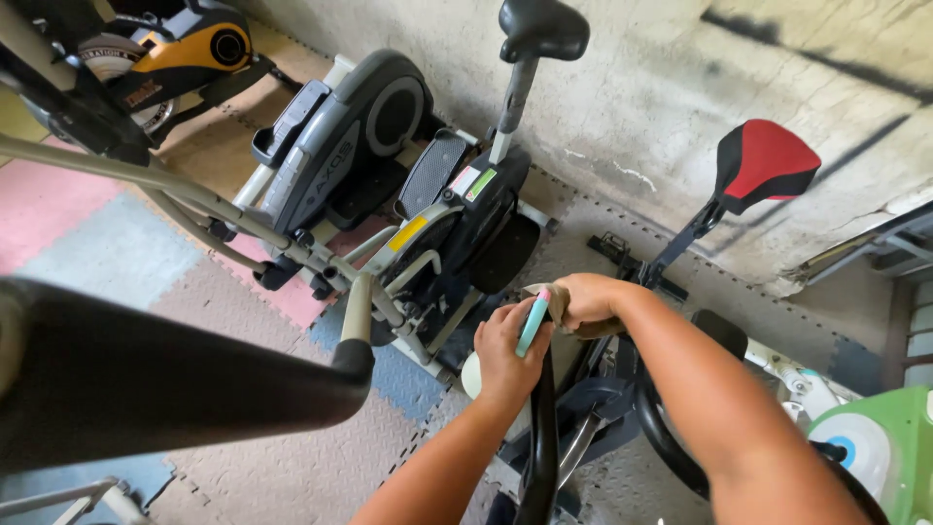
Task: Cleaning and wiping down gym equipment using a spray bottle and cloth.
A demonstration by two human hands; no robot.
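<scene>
A grey elliptical trainer with a black seat [389, 185] stands at left on the interlocking foam floor mats [292, 467]. The left hand [505, 352] clenches a slim turquoise tool [532, 324], long axis tilted upright, against the black curved handlebar [540, 437]; just right, the right hand [588, 299] grasps a tan cloth [558, 303], fingers curled.

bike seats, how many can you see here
2: a black seat on a post at top centre by the wall, and a red and black seat to the right. Others may be hidden out of frame.
</scene>
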